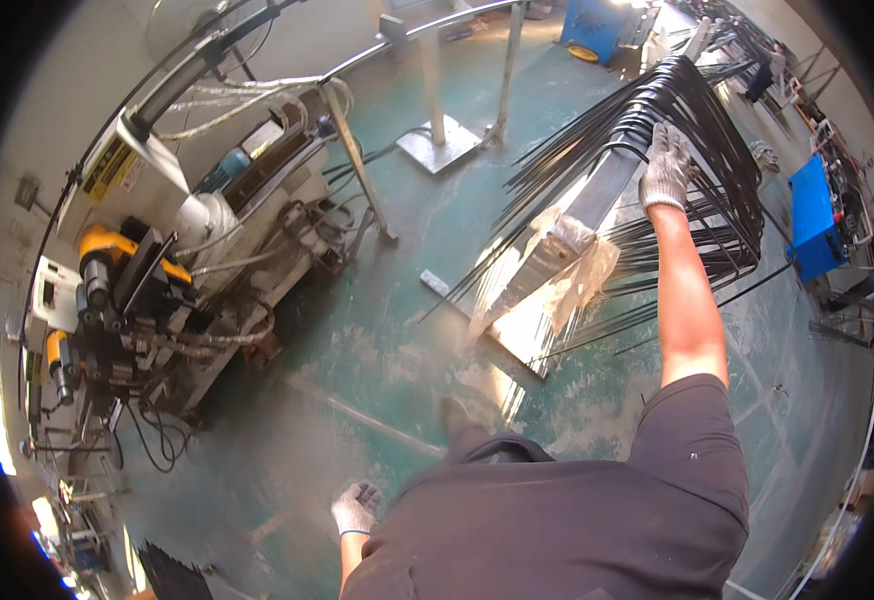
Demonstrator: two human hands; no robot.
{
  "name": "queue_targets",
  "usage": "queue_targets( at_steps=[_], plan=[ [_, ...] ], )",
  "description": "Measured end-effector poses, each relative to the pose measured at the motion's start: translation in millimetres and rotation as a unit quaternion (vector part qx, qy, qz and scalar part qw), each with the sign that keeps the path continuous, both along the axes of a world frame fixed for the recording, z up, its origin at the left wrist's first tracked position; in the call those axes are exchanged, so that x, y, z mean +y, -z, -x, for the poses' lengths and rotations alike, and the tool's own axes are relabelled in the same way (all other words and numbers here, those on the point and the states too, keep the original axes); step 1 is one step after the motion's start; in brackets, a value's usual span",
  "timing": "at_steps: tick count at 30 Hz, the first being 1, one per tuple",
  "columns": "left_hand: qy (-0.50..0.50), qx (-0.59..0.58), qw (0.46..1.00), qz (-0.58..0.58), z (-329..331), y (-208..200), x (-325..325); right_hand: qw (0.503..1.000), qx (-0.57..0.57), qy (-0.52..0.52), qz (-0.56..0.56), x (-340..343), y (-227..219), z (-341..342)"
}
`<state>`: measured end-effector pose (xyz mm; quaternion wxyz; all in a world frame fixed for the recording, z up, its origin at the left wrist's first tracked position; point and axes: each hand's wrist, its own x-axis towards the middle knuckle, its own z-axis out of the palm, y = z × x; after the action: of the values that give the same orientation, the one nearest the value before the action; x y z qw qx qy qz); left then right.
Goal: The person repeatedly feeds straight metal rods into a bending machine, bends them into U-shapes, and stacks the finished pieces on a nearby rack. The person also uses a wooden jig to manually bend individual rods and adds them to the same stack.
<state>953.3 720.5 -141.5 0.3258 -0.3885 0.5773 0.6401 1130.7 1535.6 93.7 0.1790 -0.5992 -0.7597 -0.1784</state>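
Note:
My right hand (665, 168), in a pale knit glove, reaches far forward and rests against a row of bent black rods (643, 104). Its fingers point away from me, stretched out over the nearest bends; what lies under the palm is hidden. The rods hang over a long grey metal beam (602, 190), their legs spreading down both sides. Torn tan wrapping (585, 275) clings around the near part of the beam. Low beside my body, my left hand (356, 508), gloved alike, hangs with loosely bent, parted fingers and holds nothing.
At the left stands a machine with orange-and-black heads (107, 245), hoses and cables. A metal post on a square base plate (439, 145) rises ahead, near a curved rail. Blue cabinets (815, 220) stand at the right. Another person (765, 72) is far off at the upper right.

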Motion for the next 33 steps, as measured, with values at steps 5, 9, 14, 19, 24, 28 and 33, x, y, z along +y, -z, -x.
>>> queue_targets(
  at_steps=[5, 9, 14, 19, 24, 28, 33],
  plan=[
    [0.003, 0.087, 0.996, 0.003, 2.5, -41.9, -14.4, 0.996, 0.008, -0.084, 0.004, -64.4, -2.4, 2.8],
    [0.02, 0.158, 0.987, 0.008, -1.4, -56.7, -21.6, 0.987, 0.039, -0.138, 0.08, -147.6, -34.8, 9.3],
    [-0.025, 0.187, 0.982, -0.021, -50.4, -45.8, -68.1, 0.95, 0.125, -0.264, 0.11, -283.5, -74.0, 30.5],
    [-0.047, 0.203, 0.978, -0.009, -122.9, -53.3, -131.7, 0.78, 0.255, -0.476, 0.316, -409.2, -67.8, 25.6],
    [-0.211, 0.193, 0.952, -0.108, -191.9, -74.9, -238.3, 0.637, 0.277, -0.539, 0.477, -563.7, -44.7, 53.1],
    [-0.277, 0.193, 0.914, -0.223, -219.8, -82.5, -308.4, 0.541, 0.22, -0.57, 0.578, -698.2, -31.0, 74.9],
    [-0.335, 0.243, 0.813, -0.411, -218.3, -113.1, -380.4, 0.419, 0.054, -0.611, 0.669, -901.3, -39.2, 75.9]
  ],
)
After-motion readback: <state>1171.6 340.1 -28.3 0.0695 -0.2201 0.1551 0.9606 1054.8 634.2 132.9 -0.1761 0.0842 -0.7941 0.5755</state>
